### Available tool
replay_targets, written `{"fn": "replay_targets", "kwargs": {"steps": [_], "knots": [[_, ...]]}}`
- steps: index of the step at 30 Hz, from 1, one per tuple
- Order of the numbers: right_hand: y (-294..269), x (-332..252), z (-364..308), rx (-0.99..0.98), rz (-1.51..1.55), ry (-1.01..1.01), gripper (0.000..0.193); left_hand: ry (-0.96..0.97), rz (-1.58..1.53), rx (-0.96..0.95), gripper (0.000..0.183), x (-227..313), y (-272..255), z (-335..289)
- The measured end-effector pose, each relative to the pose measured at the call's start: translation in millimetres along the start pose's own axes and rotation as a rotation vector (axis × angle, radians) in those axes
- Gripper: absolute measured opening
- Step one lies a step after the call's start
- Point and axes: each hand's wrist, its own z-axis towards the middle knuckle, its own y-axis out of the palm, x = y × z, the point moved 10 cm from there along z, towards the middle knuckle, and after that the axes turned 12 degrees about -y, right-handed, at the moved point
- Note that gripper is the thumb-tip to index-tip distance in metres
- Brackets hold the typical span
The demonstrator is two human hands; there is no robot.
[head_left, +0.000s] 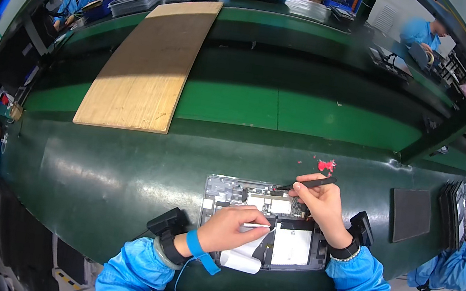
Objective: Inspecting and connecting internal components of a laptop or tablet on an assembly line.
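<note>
An opened laptop base (320,256), its inner boards and battery area bare, lies flat on the green bench before me. My right hand (323,204) pinches black tweezers (319,182), their tips down at the top edge of the laptop's circuit board. Over the laptop's left half, my left hand (232,228) is closed on a thin white stick-like piece (255,226). Below that hand a roll of white material (241,262) lies at the laptop's near edge; a white strip rises from it toward my fingers. A blue wrist strap (200,252) circles my left wrist.
Small red scraps (326,166) lie beyond my right hand. A dark flat panel (410,215) and a stack of dark panels (453,211) are at the right. A wooden board (147,72) slopes across the shelf at the far left. Co-workers in blue sit around the bench.
</note>
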Motion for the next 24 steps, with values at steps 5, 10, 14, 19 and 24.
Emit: {"fn": "replay_targets", "kwargs": {"steps": [5, 10, 14, 19, 24], "knots": [[5.6, 1.6, 1.6, -0.003, 0.010, 0.017, 0.019, 0.053, -0.012, 0.037, 0.013, 1.3, -2.1, -1.3], [2.8, 2.4, 1.5, 0.024, 0.045, 0.011, 0.017, 0.030, 0.015, 0.021, 0.011, 2.0, -1.0, -0.4], [-11.3, -6.5, 0.3, 0.055, 0.040, -0.031, 0.016, 0.018, 0.032, 0.000, 0.010, 3.0, 1.8, 3.3], [-100.9, -8.6, 9.4, 0.332, -0.071, -0.193, 0.017, -0.056, 0.010, 0.010, 0.010, -5.4, -3.9, -3.1], [-150.5, 16.9, 2.9, 0.414, -0.125, -0.116, 0.019, -0.009, -0.002, 0.019, 0.012, 0.0, 0.4, 1.6]]}}
